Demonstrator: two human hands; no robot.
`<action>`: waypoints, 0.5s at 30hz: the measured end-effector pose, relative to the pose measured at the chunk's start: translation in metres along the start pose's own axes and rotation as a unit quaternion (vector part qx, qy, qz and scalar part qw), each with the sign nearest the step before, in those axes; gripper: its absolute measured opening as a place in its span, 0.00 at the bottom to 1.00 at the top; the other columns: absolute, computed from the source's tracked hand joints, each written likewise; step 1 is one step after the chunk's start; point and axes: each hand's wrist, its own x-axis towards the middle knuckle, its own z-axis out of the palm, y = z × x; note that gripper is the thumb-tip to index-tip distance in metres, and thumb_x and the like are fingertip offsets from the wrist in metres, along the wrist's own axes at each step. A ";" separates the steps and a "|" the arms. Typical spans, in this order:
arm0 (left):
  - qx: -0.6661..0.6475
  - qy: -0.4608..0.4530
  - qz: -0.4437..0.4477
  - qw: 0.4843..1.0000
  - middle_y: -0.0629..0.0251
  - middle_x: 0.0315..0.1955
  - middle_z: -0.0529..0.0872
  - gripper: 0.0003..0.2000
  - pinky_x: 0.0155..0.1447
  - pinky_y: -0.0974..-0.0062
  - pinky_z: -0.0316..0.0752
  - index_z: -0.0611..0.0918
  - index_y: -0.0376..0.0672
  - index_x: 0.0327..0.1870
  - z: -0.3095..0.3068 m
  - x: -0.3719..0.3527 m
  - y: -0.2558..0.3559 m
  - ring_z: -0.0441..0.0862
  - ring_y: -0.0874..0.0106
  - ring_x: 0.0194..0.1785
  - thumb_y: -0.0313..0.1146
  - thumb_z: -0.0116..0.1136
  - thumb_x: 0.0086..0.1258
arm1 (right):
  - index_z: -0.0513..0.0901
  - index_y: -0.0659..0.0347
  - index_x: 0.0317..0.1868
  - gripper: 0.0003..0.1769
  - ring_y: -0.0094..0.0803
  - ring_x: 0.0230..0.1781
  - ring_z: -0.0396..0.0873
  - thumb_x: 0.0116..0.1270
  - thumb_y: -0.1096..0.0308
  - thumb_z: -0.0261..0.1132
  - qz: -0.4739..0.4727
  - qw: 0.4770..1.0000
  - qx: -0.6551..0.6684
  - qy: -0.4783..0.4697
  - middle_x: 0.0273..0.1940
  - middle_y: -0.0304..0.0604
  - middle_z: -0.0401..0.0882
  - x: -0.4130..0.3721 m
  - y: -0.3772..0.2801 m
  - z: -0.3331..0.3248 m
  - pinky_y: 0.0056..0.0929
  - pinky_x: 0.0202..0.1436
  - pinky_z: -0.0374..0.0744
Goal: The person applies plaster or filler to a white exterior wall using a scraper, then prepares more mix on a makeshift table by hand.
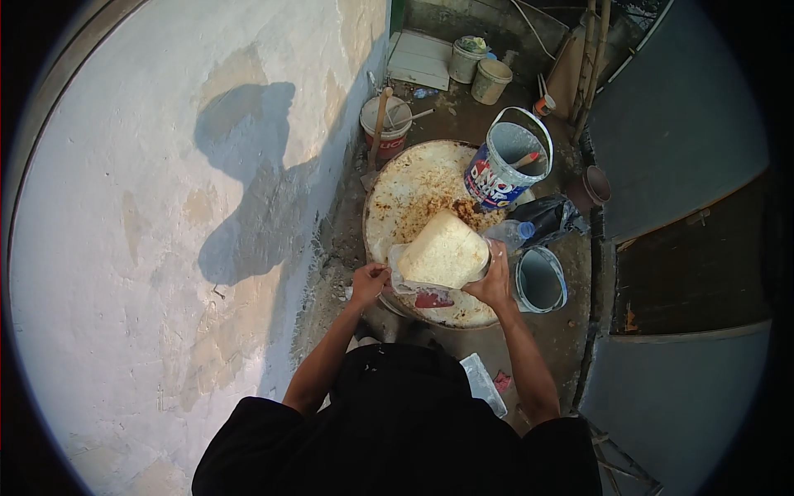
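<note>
A pale yellow block (444,250) with rounded corners, perhaps foam, is tilted above the rusty round drum top (405,178). My right hand (495,283) grips its right side, thumb at the near edge and fingers behind. Clear plastic wrapping (400,279) hangs around the block's left and near sides. At that left edge my left hand (370,283) is closed, with its fingertips pinching the plastic. A reddish patch (434,298) shows below the block. Just beyond my right hand lies a clear plastic bottle (510,236) with a blue cap.
A paint bucket (495,178) with a tool handle inside stands on the drum top's far right. An open pail (540,281) is at the right, near a black plastic bag (556,217). Another bucket (386,124) stands beyond the drum. A plastered wall (149,248) runs along the left.
</note>
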 end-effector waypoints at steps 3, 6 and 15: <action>0.000 0.003 -0.003 1.000 0.61 0.29 0.84 0.08 0.34 0.72 0.86 0.82 0.31 0.41 0.000 0.005 -0.001 0.83 0.74 0.29 0.28 0.60 0.69 | 0.63 0.63 0.65 0.59 0.57 0.57 0.70 0.28 0.67 0.85 -0.014 1.000 0.001 0.001 0.56 0.57 0.69 0.002 0.002 0.001 0.49 0.60 0.74; 0.002 -0.002 -0.009 1.000 0.61 0.29 0.85 0.08 0.34 0.72 0.86 0.82 0.31 0.41 0.000 0.002 -0.002 0.84 0.73 0.30 0.28 0.60 0.69 | 0.63 0.63 0.65 0.59 0.57 0.57 0.70 0.28 0.67 0.85 -0.015 1.000 0.007 0.005 0.56 0.57 0.69 -0.002 0.002 0.000 0.49 0.60 0.74; -0.001 0.006 -0.012 1.000 0.61 0.31 0.85 0.08 0.36 0.73 0.85 0.82 0.31 0.42 0.000 -0.001 -0.004 0.84 0.73 0.31 0.28 0.60 0.69 | 0.61 0.65 0.65 0.60 0.59 0.55 0.70 0.28 0.66 0.85 -0.029 1.000 -0.011 0.000 0.55 0.59 0.70 0.004 -0.002 -0.002 0.51 0.59 0.73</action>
